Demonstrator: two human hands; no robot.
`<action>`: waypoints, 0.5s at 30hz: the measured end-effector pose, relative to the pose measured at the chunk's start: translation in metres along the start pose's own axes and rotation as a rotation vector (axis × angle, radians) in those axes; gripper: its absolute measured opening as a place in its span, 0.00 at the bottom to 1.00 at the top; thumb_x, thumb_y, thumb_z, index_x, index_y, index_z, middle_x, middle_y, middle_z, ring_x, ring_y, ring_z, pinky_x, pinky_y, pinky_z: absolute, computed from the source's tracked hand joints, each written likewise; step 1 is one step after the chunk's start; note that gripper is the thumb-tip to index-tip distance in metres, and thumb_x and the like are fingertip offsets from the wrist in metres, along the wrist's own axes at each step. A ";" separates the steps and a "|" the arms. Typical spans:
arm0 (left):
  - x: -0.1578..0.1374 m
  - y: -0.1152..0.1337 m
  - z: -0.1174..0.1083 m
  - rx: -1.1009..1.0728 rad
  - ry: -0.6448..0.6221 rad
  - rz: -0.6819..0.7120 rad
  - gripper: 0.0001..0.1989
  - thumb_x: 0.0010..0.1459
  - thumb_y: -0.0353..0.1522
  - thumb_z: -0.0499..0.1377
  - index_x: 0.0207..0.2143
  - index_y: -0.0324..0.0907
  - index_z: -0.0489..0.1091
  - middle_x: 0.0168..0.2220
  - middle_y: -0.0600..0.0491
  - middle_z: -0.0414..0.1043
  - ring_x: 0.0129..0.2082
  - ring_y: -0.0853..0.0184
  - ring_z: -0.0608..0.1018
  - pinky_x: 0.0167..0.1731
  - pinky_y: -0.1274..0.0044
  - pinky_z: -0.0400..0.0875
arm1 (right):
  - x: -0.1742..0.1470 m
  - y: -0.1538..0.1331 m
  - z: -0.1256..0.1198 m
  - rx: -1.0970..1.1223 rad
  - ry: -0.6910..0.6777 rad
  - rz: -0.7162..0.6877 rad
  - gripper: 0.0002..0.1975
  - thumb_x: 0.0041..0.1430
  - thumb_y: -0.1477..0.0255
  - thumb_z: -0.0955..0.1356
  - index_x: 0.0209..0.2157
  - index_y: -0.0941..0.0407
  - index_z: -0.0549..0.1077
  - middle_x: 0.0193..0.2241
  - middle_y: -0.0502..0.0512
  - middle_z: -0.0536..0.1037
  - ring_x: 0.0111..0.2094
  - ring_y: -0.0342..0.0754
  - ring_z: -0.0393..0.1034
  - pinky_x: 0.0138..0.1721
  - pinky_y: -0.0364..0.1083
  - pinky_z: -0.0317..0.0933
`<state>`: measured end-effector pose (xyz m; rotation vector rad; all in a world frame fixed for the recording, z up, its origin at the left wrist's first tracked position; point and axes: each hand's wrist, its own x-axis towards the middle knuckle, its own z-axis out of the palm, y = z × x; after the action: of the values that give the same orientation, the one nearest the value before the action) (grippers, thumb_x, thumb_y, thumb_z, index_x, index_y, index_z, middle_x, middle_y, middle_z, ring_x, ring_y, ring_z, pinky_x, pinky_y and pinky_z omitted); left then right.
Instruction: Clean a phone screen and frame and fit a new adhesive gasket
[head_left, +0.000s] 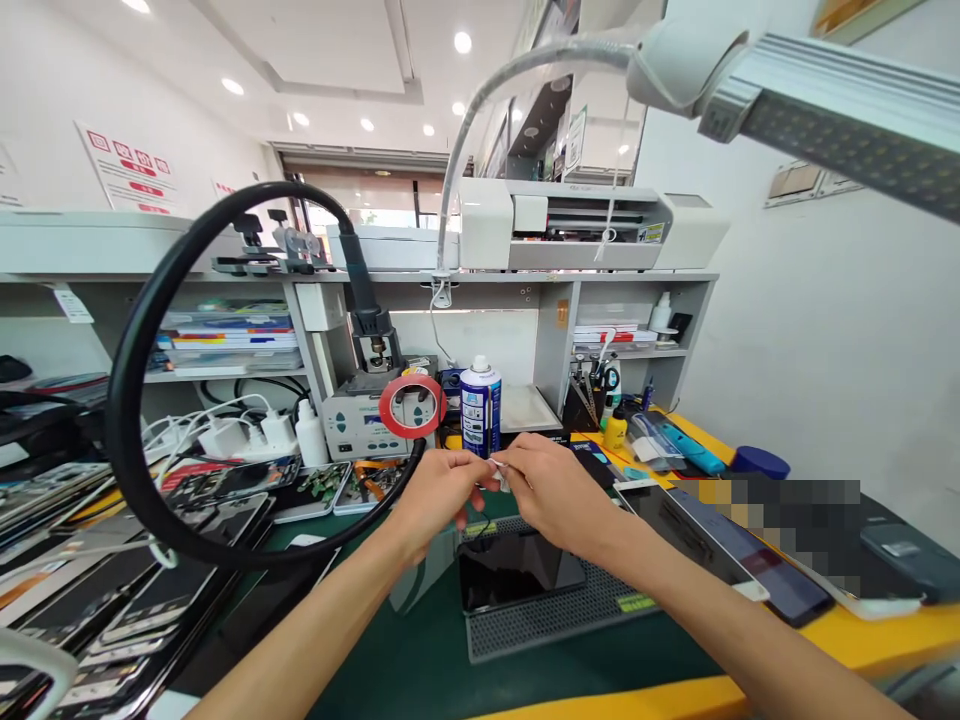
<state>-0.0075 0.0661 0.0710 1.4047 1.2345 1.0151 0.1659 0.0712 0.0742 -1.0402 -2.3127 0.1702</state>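
1. The person's left hand [444,487] and right hand [551,485] meet above the middle of the bench, fingertips close together.
2. The 2 hands grasp 1 small white piece [503,483], pinched between thumbs and fingers; it is too small to tell what it is.
3. On the near side of the hands, a black-screened tablet [521,572] lies on a grey perforated mat [510,636], which rests on a dark green work mat [405,670].
4. Just beyond the hands, a blue-and-white spray can [480,408] stands upright. To its left, a red tape roll [388,407] shows in front of a grey rework station [349,425].
5. On the left, a thick black hose [124,400] makes a wide loop over device parts.
6. On the right, a white-framed tablet [686,535] lies beside the right forearm; a yellow bottle [615,431] stands farther back.
7. On the far shelf sits a white cutting plotter [487,225].
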 end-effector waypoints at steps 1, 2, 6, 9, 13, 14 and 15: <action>0.001 0.001 0.001 -0.013 0.008 0.001 0.13 0.53 0.39 0.63 0.26 0.38 0.76 0.34 0.46 0.79 0.25 0.69 0.72 0.15 0.80 0.60 | -0.001 0.000 0.000 -0.010 0.005 -0.010 0.14 0.65 0.83 0.61 0.36 0.60 0.78 0.34 0.60 0.74 0.37 0.52 0.66 0.38 0.49 0.56; 0.003 0.002 0.001 -0.027 0.013 0.002 0.13 0.53 0.39 0.63 0.26 0.38 0.76 0.35 0.46 0.79 0.25 0.69 0.72 0.15 0.80 0.61 | -0.001 0.001 0.000 -0.013 0.009 -0.017 0.14 0.64 0.83 0.61 0.37 0.61 0.77 0.35 0.61 0.73 0.38 0.53 0.65 0.39 0.49 0.56; 0.004 0.007 0.001 -0.100 -0.014 0.005 0.14 0.54 0.40 0.63 0.30 0.37 0.78 0.39 0.44 0.79 0.26 0.69 0.73 0.16 0.80 0.63 | -0.001 0.003 -0.005 0.056 0.006 -0.016 0.14 0.67 0.81 0.60 0.40 0.58 0.76 0.35 0.58 0.73 0.39 0.51 0.66 0.39 0.47 0.57; 0.002 0.012 0.001 -0.146 -0.051 0.006 0.19 0.57 0.45 0.61 0.33 0.37 0.79 0.41 0.42 0.79 0.27 0.68 0.74 0.17 0.79 0.66 | 0.000 0.005 -0.010 0.153 -0.015 0.020 0.10 0.66 0.75 0.64 0.44 0.54 0.76 0.35 0.54 0.74 0.36 0.49 0.67 0.36 0.45 0.58; 0.001 0.017 0.002 -0.143 -0.063 0.014 0.26 0.60 0.51 0.57 0.32 0.36 0.78 0.39 0.41 0.80 0.26 0.66 0.76 0.16 0.78 0.68 | 0.004 0.009 -0.014 0.273 -0.019 0.089 0.11 0.63 0.73 0.66 0.44 0.53 0.79 0.37 0.54 0.78 0.34 0.49 0.68 0.34 0.45 0.57; 0.001 0.017 0.003 -0.133 -0.060 0.026 0.27 0.60 0.52 0.57 0.32 0.36 0.78 0.39 0.41 0.79 0.26 0.66 0.76 0.16 0.78 0.68 | 0.005 0.011 -0.014 0.312 -0.024 0.102 0.12 0.64 0.74 0.65 0.42 0.53 0.80 0.37 0.54 0.79 0.35 0.49 0.68 0.34 0.45 0.57; 0.001 0.017 0.002 -0.122 -0.056 0.042 0.28 0.60 0.53 0.56 0.32 0.36 0.78 0.39 0.41 0.79 0.26 0.66 0.76 0.16 0.78 0.68 | 0.006 0.012 -0.014 0.357 -0.033 0.118 0.12 0.64 0.74 0.64 0.40 0.53 0.81 0.36 0.53 0.80 0.34 0.49 0.68 0.34 0.45 0.58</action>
<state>-0.0021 0.0662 0.0875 1.3596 1.0887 1.0550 0.1788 0.0823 0.0844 -0.9924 -2.1442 0.6259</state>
